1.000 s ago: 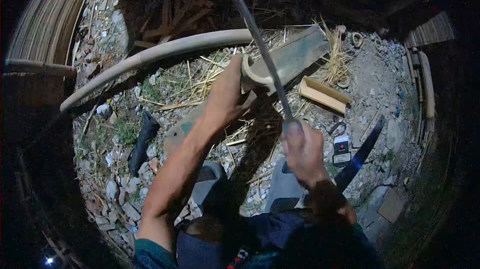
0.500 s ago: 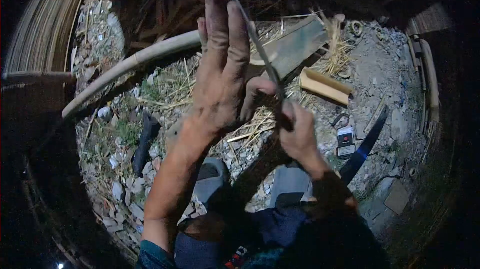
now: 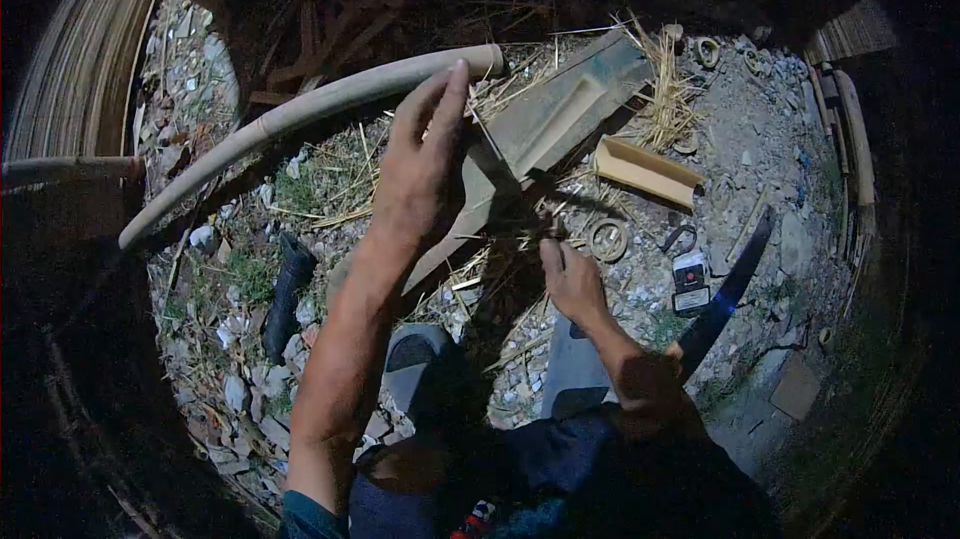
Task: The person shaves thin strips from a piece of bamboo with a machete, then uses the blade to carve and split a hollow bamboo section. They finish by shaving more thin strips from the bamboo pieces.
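Observation:
My left hand [image 3: 412,174] is raised at the middle, with its fingers stretched upward, parted and not wrapped around anything. Just right of those fingers is a long, thin, blade-like strip [image 3: 496,151], seen nearly edge-on. Its lower part runs into dark shadow above my right hand [image 3: 575,284], which is closed around that end. The exact grip is hidden in the dark. Below both hands lies a wide grey plank [image 3: 490,199] with a pale hollow in its surface. A thick bamboo pole [image 3: 320,104] slants behind my left hand.
A split bamboo piece [image 3: 645,175] and a ring-shaped roll [image 3: 607,239] lie to the right. Nearby are a small black-and-white box [image 3: 690,284] and a dark curved blade [image 3: 735,289]. A black tubular object [image 3: 288,299] rests on rubble at left. Straw [image 3: 675,104] is scattered around.
My left hand has moved down and slightly left, away from the strip. The right hand has dropped a little, and the strip's top sits much lower, uncovering the plank and ring-shaped roll.

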{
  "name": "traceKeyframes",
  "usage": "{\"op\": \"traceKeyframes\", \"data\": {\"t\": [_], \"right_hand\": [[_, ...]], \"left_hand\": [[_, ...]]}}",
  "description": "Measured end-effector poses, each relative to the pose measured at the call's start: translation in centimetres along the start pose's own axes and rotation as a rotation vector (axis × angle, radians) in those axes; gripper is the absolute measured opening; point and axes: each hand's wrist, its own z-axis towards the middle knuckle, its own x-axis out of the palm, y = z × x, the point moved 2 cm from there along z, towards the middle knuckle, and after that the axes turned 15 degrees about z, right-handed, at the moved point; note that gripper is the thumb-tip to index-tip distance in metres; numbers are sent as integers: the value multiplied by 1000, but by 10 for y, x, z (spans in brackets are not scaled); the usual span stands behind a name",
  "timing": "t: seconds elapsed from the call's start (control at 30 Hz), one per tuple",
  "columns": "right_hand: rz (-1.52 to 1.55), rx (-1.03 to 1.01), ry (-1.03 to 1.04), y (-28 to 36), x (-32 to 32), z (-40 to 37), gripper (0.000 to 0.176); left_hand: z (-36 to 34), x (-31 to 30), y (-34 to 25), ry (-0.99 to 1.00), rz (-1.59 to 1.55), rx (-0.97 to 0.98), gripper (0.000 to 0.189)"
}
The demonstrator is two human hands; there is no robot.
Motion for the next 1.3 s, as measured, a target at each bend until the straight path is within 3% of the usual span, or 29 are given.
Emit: {"op": "traceKeyframes", "data": {"t": [0.17, 0.23, 0.27, 0.3, 0.37, 0.5, 0.53, 0.7, 0.77, 0.9, 1.13, 1.2, 1.3], "right_hand": [[-52, -44, -146, -2, -22, -7, 47], [128, 211, -224, 17, -46, -10, 51], [218, 173, -226, 29, -57, -10, 54], [217, 171, -237, 47, -66, -14, 54], [334, 119, -147, 90, -76, -22, 54], [260, -172, -60, 137, -74, -22, 46], [316, -209, -50, 137, -68, -22, 43], [245, -212, -8, 149, -59, -22, 41], [254, -225, 37, 149, -58, -22, 55], [249, -235, 44, 150, -57, -20, 55], [251, -223, 47, 151, -53, -17, 56], [259, -230, 24, 152, -52, -17, 42], [259, -182, 40, 152, -53, -17, 41]], "left_hand": [[8, -13, -3, -203, -17, -39, 97], [4, 0, 4, -28, -431, -211, 91], [2, 5, 2, 45, -516, -232, 67], [-2, 13, 5, 45, -523, -224, 67], [-10, 32, 12, 290, -494, -270, 45], [-8, 35, 6, 243, -663, -235, 34], [-10, 37, 6, 253, -734, -305, 29], [-12, 18, -3, 308, -696, -295, 24], [-11, 16, -6, 286, -719, -247, 23], [-8, 14, -10, 268, -583, -177, 23], [-9, 17, -7, 328, -701, -242, 24], [-10, 17, -6, 329, -657, -237, 24], [-12, 22, -4, 286, -687, -209, 26]]}}
